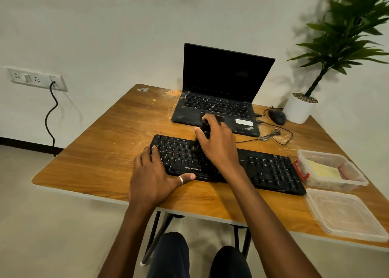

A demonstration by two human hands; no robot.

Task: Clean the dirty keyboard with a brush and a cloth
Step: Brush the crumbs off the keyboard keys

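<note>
The left hand [154,172] lies flat, fingers spread and holding nothing, pinning the black Zebronics keyboard [227,164] to the wooden table [101,151] — likely steadying it — while the right hand [216,143] grips a dark brush [204,128], bristles down on its upper key rows.

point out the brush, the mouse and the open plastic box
brush [204,128], head view, on its dark handle above the right hand's fingers
mouse [277,117], head view, middle of its back
open plastic box [315,154], head view, on its far rim
</note>
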